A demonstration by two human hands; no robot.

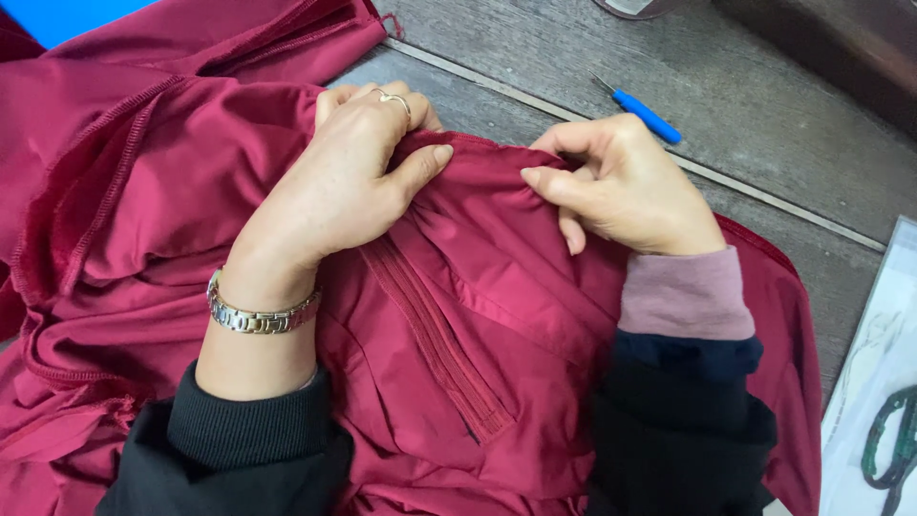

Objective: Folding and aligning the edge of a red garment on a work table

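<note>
Together, the left hand (339, 186) and right hand (626, 186) pinch the maroon garment (458, 315) at its top edge; a clear plastic package (874, 382) lies far right.

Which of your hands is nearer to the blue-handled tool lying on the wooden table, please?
Right. The right hand pinches the red garment just below the blue-handled tool; the left hand grips the fabric farther to its left.

Tabletop (764, 143): grey weathered wood planks w/ pale seam running diag. Blue-handled seam ripper (646, 115) at top centre. Clear plastic sheet (874, 382) at rt edge, green-handled scissors (890, 441) on it. Blue patch (67, 14) top-left corner. Light: soft, even.
</note>
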